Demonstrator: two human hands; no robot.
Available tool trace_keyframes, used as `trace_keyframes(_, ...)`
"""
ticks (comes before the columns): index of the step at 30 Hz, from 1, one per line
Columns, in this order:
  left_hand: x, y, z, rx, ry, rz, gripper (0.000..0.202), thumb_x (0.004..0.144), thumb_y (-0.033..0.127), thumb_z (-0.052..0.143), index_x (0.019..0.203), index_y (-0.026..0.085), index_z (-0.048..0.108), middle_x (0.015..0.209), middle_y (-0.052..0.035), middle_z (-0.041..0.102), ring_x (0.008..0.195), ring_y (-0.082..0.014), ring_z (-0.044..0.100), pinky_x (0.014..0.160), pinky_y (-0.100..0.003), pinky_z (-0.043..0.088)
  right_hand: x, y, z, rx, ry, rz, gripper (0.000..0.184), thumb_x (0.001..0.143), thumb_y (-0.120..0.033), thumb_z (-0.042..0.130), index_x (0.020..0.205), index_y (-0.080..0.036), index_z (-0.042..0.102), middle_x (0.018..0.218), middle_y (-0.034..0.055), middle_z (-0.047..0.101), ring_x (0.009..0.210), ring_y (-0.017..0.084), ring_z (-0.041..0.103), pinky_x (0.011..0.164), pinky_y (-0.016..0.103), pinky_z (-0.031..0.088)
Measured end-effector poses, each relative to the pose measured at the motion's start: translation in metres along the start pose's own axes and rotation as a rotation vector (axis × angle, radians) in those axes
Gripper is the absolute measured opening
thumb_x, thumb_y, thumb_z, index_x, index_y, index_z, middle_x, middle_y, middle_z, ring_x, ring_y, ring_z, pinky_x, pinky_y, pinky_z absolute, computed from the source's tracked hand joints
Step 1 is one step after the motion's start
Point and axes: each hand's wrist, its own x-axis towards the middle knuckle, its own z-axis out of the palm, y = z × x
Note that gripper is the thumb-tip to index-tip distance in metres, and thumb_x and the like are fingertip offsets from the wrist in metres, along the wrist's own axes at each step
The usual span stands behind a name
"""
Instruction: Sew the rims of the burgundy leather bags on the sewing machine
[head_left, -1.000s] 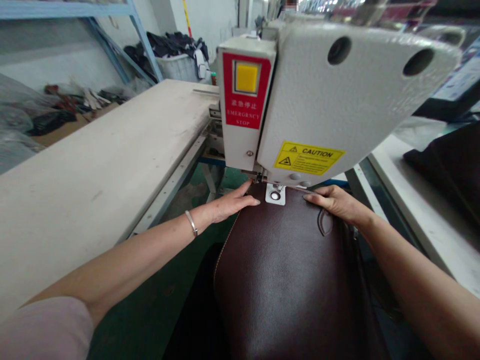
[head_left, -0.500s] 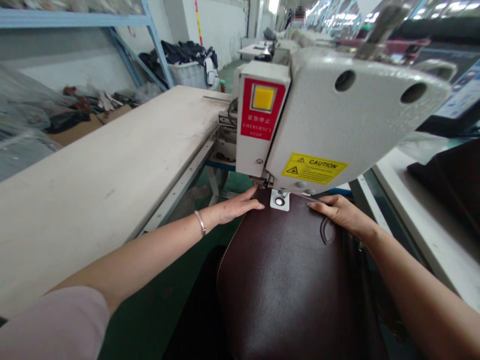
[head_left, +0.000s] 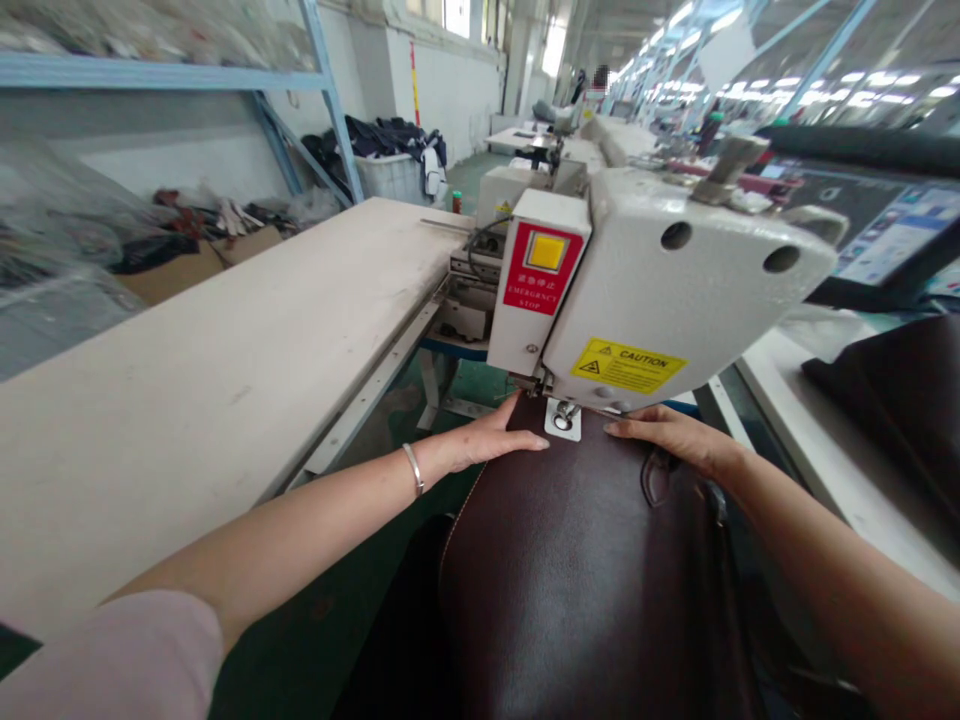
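A dark brown leather bag (head_left: 585, 560) with pale edge stitching lies under the head of a white sewing machine (head_left: 675, 280). My left hand (head_left: 499, 440) rests flat on the bag's left edge, fingers stretched toward the metal presser foot (head_left: 562, 418). My right hand (head_left: 667, 435) lies flat on the leather to the right of the foot, just above a leather tab (head_left: 656, 478). Both hands press on the bag and grip nothing. A silver bangle (head_left: 412, 468) sits on my left wrist.
The machine carries a red emergency stop panel (head_left: 541, 268) and a yellow caution label (head_left: 628, 365). A long white table (head_left: 187, 380) runs along the left. Dark leather pieces (head_left: 892, 400) lie on the right-hand table. A bin of dark fabric (head_left: 394, 165) stands far back.
The camera has tilted up and back, so the machine looks smaller and more of the hall shows. My left fingers have slid further right toward the presser foot. Both hands stay flat on the bag.
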Motion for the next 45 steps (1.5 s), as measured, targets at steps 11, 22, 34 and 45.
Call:
trace_keyframes(11,0.003,0.003,-0.002,0.024,0.027,0.02,0.091,0.075,0.042,0.072,0.149,0.013,0.028,0.153,-0.0168,0.039,0.141,-0.0312,0.036,0.119,-0.047,0.025,0.006,-0.003,0.0,-0.001,0.056,-0.057,0.046,0.061,-0.054,0.087,0.082,-0.015,0.073,0.073,0.0097,0.067,0.067,0.023,0.061,0.055,0.03,0.048)
trace_keyframes(22,-0.001,0.002,0.015,0.005,0.026,0.109,0.087,0.076,0.039,0.073,0.147,0.015,0.029,0.152,-0.0175,0.04,0.139,-0.0324,0.038,0.117,-0.047,0.028,-0.009,0.004,-0.007,-0.009,0.008,0.014,0.048,0.06,-0.059,0.086,0.076,-0.015,0.072,0.07,0.0081,0.066,0.057,0.018,0.057,0.05,0.028,0.045)
trace_keyframes(34,-0.005,-0.001,0.003,-0.058,0.043,0.031,0.083,0.077,0.045,0.073,0.147,0.019,0.037,0.15,-0.0146,0.046,0.138,-0.0334,0.042,0.117,-0.05,0.029,0.007,0.004,-0.001,0.034,0.047,-0.101,0.047,0.062,-0.058,0.087,0.079,-0.017,0.073,0.073,0.0074,0.067,0.075,0.024,0.062,0.062,0.03,0.051)
trace_keyframes(45,-0.037,-0.009,0.016,-0.19,0.019,-0.123,0.06,0.079,0.05,0.073,0.129,0.02,0.059,0.128,-0.0116,0.066,0.114,-0.0296,0.063,0.098,-0.042,0.049,-0.006,0.01,0.017,0.093,0.134,-0.183,0.057,0.056,-0.061,0.088,0.074,-0.014,0.061,0.075,0.0017,0.062,0.067,0.013,0.053,0.056,0.021,0.041)
